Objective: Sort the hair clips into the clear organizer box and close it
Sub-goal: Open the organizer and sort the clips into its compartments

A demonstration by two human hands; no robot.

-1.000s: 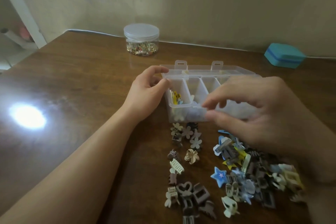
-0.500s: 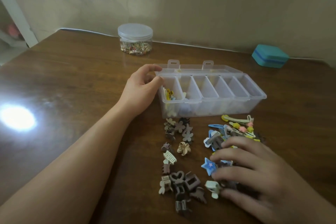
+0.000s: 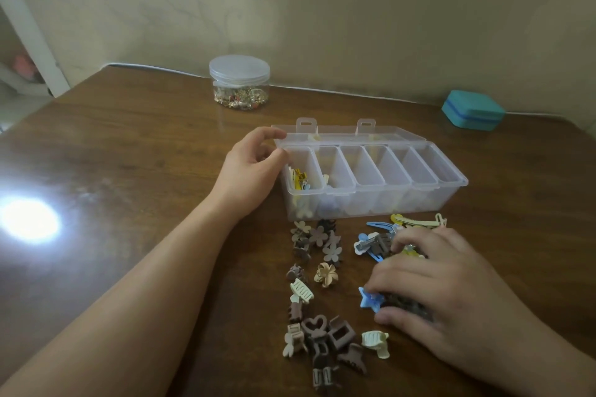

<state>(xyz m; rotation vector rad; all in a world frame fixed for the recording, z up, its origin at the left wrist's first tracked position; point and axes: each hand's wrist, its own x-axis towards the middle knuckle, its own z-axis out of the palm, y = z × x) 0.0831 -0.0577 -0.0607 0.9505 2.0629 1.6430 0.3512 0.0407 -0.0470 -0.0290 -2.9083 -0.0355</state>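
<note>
The clear organizer box [image 3: 403, 203] stands open mid-table, its lid [image 3: 354, 137] folded back. Its two leftmost compartments hold a few clips; the others look empty. My left hand [image 3: 248, 171] grips the box's left end, thumb on the rim and forefinger on the lid corner. In front of the box lie several loose hair clips: flower clips [image 3: 319, 237], brown and beige claw clips [image 3: 322, 338] and long snap clips [image 3: 416, 221]. My right hand [image 3: 451, 293] lies over the right pile, fingers curled round dark clips beside a blue star clip [image 3: 371, 300].
A lidded clear jar [image 3: 239, 82] of small trinkets stands at the back of the wooden table. A teal case [image 3: 472, 109] sits at the back right by the wall. A bright glare [image 3: 29, 222] marks the tabletop on the left.
My right hand came down from the box's front to the clip pile and now curls over the clips there. My left hand stays on the box's left end.
</note>
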